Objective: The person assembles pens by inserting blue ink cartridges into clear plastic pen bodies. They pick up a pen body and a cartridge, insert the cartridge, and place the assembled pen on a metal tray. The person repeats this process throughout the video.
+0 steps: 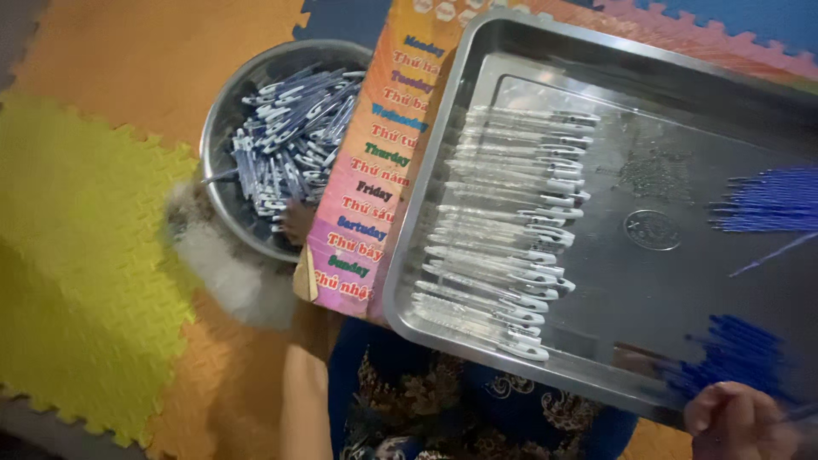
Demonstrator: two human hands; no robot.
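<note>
Yellow and orange foam floor mats (94, 247) fill the left of the frame; a colourful printed board (375, 170) lies at centre.

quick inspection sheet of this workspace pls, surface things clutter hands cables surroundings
surface: foam puzzle mats, yellow, orange, blue, pink
things: steel tray holds a row of clear pen barrels and piles of blue refills; round metal bowl full of assembled pens
clutter: colourful printed board under the tray; white fluffy thing
hands: left hand reaches into the bowl; right hand at the tray's near edge
cables: nothing seen
surroundings: person's patterned clothing
</note>
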